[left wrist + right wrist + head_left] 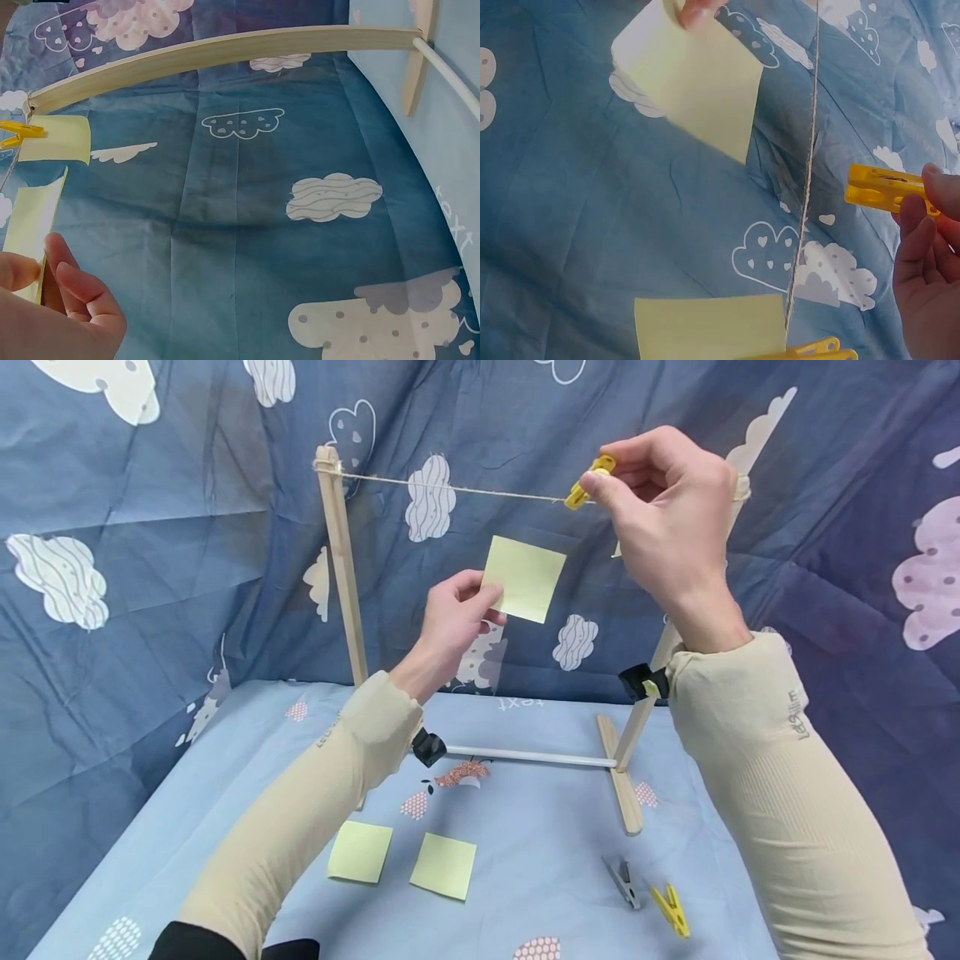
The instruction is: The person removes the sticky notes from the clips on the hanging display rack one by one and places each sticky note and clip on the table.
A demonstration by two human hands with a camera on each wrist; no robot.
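Observation:
My left hand (pixel 453 618) pinches a pale yellow sticky note (pixel 527 578) by its lower left edge, below the string (pixel 465 489). Up at string height, my right hand (pixel 675 518) pinches a yellow clothespin (pixel 591 482) between thumb and fingers. The right wrist view shows this clothespin (pixel 877 187) apart from the string (pixel 807 180), with nothing in its jaws. Another sticky note (pixel 60 139) hangs on the string near one post, clipped by a second yellow clothespin (pixel 21 132). My right hand mostly hides that hanging note in the head view.
Wooden posts (pixel 342 560) hold up the string, and a white rod (pixel 532 756) runs low between them. Two sticky notes (pixel 360 852) lie on the blue cloth, front left. A grey clothespin (pixel 622 883) and a yellow one (pixel 670 910) lie front right.

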